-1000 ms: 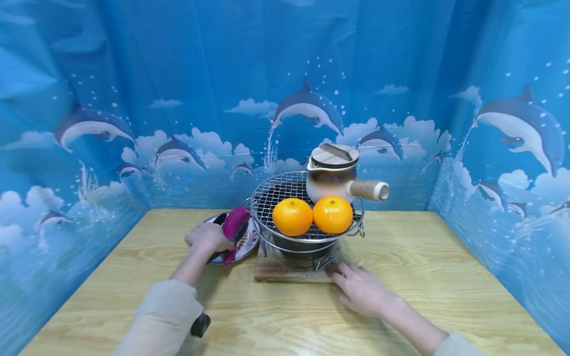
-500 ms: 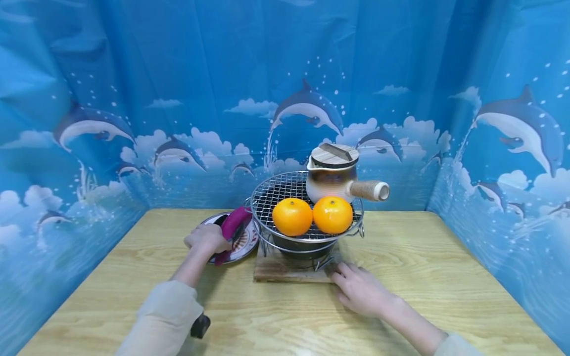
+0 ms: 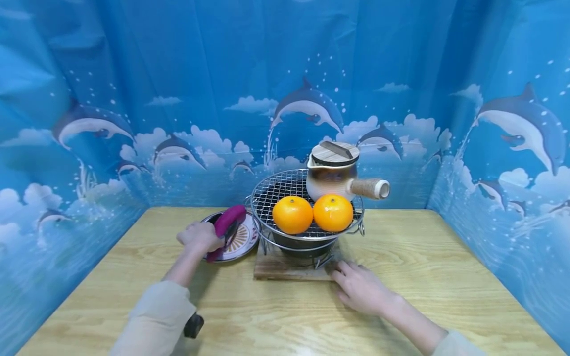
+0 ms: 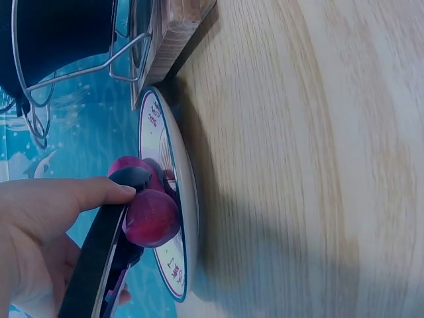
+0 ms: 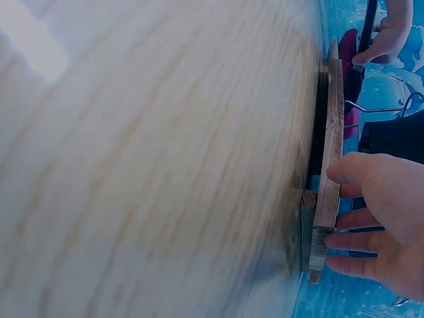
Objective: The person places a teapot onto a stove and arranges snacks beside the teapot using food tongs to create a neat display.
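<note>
My left hand [image 3: 201,238] holds a pair of black tongs [image 4: 93,265], whose handle end [image 3: 193,325] shows below the sleeve. Between the tongs' tips is a long, curved purple eggplant [image 3: 230,220]. It lies over the round patterned plate [image 3: 242,242]; in the left wrist view, one rounded end is close to the plate's face, and I cannot tell whether it touches. At the right front corner of the wooden board [image 3: 289,269], my right hand [image 3: 362,289] rests its fairly straight fingertips against the wood, also seen in the right wrist view.
On the board stands a dark stove [image 3: 303,245] with a round wire grill [image 3: 280,185] on top. Two oranges [image 3: 292,215] and a lidded clay pot [image 3: 329,183] with a side handle sit on the grill. A blue dolphin curtain [image 3: 245,74] surrounds the table.
My left hand has shifted left with the tongs and eggplant, away from the grill, uncovering more of the plate. The right hand stays against the board.
</note>
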`<state>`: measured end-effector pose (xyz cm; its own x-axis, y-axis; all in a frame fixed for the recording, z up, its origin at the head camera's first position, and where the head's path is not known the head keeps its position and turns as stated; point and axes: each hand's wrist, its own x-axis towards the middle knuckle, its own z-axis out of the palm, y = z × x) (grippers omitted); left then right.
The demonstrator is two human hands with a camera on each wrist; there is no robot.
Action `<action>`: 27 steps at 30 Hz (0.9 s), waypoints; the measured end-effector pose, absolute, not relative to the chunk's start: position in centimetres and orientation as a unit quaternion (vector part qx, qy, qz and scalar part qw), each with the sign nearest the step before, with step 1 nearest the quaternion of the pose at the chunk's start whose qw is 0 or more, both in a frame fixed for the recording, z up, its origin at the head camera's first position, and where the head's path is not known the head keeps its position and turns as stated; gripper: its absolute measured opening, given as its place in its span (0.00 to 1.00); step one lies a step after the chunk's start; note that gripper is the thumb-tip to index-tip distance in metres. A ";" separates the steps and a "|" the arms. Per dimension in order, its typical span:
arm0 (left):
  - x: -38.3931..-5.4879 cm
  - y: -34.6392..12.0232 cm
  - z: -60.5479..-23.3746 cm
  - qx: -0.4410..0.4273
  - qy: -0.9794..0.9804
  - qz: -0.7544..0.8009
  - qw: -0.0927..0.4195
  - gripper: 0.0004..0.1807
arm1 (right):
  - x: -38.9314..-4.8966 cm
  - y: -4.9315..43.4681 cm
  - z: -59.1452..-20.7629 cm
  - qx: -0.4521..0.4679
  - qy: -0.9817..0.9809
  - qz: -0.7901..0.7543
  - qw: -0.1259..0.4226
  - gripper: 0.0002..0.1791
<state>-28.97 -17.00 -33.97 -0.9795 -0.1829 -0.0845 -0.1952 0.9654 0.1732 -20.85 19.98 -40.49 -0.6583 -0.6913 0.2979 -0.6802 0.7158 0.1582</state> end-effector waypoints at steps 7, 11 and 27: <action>-28.4 -18.0 -33.5 -0.094 0.990 0.097 0.045 0.22 | -20.8 20.0 -40.4 0.373 -0.913 -0.019 0.164 0.20; -28.1 -18.4 -33.2 -0.091 0.989 0.109 0.047 0.21 | -20.8 19.9 -40.3 0.371 -0.915 -0.022 0.160 0.20; -27.6 -19.0 -32.2 -0.085 0.990 0.111 0.011 0.24 | -20.8 20.0 -40.2 0.376 -0.911 -0.019 0.170 0.19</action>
<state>-27.63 -19.00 -32.23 -0.9852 -0.1667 -0.0405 -0.1715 0.9608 0.2176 -20.75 19.95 -40.24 -0.6599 -0.6910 0.2952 -0.6783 0.7168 0.1615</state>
